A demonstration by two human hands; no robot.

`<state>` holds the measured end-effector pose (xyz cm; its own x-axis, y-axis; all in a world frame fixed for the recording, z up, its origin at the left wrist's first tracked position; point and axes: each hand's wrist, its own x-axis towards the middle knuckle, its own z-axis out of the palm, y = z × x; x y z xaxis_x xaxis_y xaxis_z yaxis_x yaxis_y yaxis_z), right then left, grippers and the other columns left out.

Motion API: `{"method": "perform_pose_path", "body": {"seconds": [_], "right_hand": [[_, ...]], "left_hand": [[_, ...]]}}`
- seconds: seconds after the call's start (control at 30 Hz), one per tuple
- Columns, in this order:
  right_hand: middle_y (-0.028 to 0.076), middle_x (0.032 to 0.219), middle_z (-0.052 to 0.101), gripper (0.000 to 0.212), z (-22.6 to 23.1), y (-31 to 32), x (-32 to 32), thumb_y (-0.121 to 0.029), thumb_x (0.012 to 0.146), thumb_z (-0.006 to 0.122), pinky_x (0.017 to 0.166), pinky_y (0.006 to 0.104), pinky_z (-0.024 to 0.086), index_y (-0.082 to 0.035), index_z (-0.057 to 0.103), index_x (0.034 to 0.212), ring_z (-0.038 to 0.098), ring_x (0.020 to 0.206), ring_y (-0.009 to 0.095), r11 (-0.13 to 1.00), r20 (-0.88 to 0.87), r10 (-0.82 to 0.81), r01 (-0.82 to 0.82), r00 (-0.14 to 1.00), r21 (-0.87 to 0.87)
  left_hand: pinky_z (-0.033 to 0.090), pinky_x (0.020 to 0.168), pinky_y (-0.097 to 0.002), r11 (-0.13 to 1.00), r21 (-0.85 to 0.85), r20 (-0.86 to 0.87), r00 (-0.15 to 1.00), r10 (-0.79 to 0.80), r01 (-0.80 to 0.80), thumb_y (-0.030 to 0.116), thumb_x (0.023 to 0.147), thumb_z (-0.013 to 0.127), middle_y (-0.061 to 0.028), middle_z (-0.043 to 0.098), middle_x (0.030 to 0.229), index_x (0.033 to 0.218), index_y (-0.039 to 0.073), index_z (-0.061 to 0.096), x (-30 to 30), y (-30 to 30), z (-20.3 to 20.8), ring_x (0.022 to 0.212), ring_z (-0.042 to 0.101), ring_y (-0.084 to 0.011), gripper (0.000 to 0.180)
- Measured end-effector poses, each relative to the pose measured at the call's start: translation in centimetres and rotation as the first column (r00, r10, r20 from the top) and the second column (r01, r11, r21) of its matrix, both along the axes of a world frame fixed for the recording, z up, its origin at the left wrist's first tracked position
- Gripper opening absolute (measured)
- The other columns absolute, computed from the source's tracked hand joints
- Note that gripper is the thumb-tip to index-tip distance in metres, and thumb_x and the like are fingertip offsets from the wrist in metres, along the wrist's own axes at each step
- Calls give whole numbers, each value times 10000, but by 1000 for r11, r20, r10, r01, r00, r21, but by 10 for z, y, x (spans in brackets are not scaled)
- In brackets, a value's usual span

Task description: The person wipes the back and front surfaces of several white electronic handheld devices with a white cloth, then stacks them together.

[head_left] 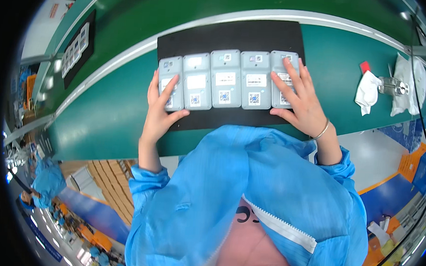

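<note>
Head view: five grey devices (pixel 225 79) lie in a row on a black mat (pixel 227 35) on the green surface (pixel 332 57). Left hand (pixel 160 106) and right hand (pixel 301 100) rest flat, grips spread, on the end devices.

A green surface (pixel 113 113) with a pale edge strip is curved across the frame; grey floor (pixel 375 156) is seen at right, with orange crates (pixel 411 165).

Five grey cases (pixel 225 78) lying in a row on black mat (pixel 227 35), 12 o'clock. Left hand (pixel 160 106) pressing leftmost case, right hand (pixel 301 96) flat on rightmost. White cloth (pixel 367 92) sitting at 2 o'clock.
</note>
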<state>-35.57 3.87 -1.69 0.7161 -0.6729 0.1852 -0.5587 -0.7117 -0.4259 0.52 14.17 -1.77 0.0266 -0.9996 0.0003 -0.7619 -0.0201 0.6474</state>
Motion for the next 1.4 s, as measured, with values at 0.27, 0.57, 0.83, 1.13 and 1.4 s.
{"method": "perform_pose_path", "body": {"seconds": [0.27,0.57,0.83,1.13,1.4], "right_hand": [[212,1568,193,867,-29,21,46,-503,731,747,1118,628,235,-164,406,1453,128,1407,557,996,125,0,11,992,-92],[152,1594,146,869,-34,20,59,-141,703,791,1161,518,247,-145,381,1469,99,1455,456,976,560,-104,-24,822,217],[152,1613,40,875,-34,25,102,-243,793,755,1174,536,160,-153,280,1522,-42,1470,437,980,544,-4,-105,839,169],[211,1600,-79,898,-4,26,122,-547,931,520,1180,496,139,-194,-10,1564,-39,1486,375,792,667,-355,-168,655,587],[295,1550,167,965,20,9,75,-682,858,498,1117,449,311,81,335,1425,305,1376,448,852,224,-346,205,911,482]], "left_hand": [[194,1157,-507,998,-65,-167,986,-26,15,314,668,850,-223,145,1581,1441,147,449,-54,-13,-9,1430,174,-445,887],[282,1136,-455,997,-73,43,999,-30,33,50,626,833,-219,141,1567,1468,98,390,-71,-9,3,1433,234,-380,953],[356,1098,-420,990,-39,-745,665,60,-133,-84,750,511,-211,371,1482,1526,75,267,-85,-13,19,1315,442,-319,829],[268,1139,-495,951,-309,-70,997,-9,-13,126,783,755,-192,225,1555,1534,117,236,-113,-20,15,1442,236,-351,912],[273,1153,-454,994,-88,-923,380,-54,-72,376,976,508,-168,249,1557,1533,121,228,-108,-28,31,1436,260,-320,673]]}}
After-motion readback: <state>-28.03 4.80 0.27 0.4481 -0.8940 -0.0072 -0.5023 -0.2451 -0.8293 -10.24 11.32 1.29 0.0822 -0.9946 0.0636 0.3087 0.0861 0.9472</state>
